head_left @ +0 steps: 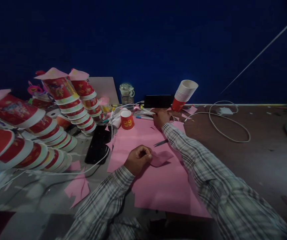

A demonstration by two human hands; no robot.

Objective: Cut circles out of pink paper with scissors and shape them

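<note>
My left hand is closed, pinching a small cut piece of pink paper above a large pink sheet. My right hand reaches far forward over the sheet's top edge, fingers curled by pens and a white stick-like item; what it grips is unclear. An upside-down red paper cup stands left of that hand. Scissors or a blade lie on the pink sheet between my arms.
Leaning stacks of red-and-white paper cups crowd the left. A black phone with a white cable lies beside the sheet. A tilted cup stack, a dark box, a jar, a charger cable and pink scraps lie around.
</note>
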